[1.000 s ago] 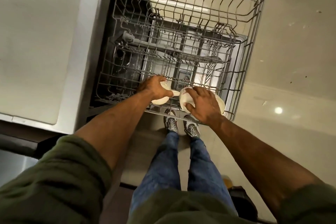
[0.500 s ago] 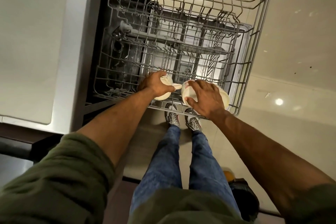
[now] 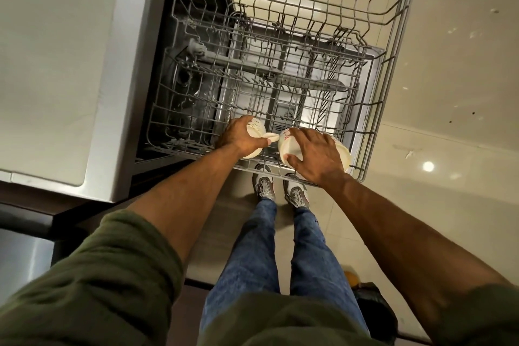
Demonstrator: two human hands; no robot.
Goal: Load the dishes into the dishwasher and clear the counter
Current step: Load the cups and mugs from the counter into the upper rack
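L grip (image 3: 242, 136) wraps a cream cup (image 3: 256, 132), R grip (image 3: 314, 156) curls over a cream bowl (image 3: 289, 143) — both at frame center, near edge of upper rack (image 3: 393, 109). Barely moved since 1 s ago — prob. seating them, not yet let go.

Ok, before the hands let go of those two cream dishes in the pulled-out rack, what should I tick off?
1. Upper rack pulled out: ok.
2. Left hand grip on the left cream dish: ok.
3. Right hand on the right cream dish, fingers spread over it, thumb at its rim: ok.
4. Both dishes inside the rack's near edge: ok.
5. Dishes seated between tines: cannot tell, hands cover them.
6. Dishes apart from each other: cannot tell.
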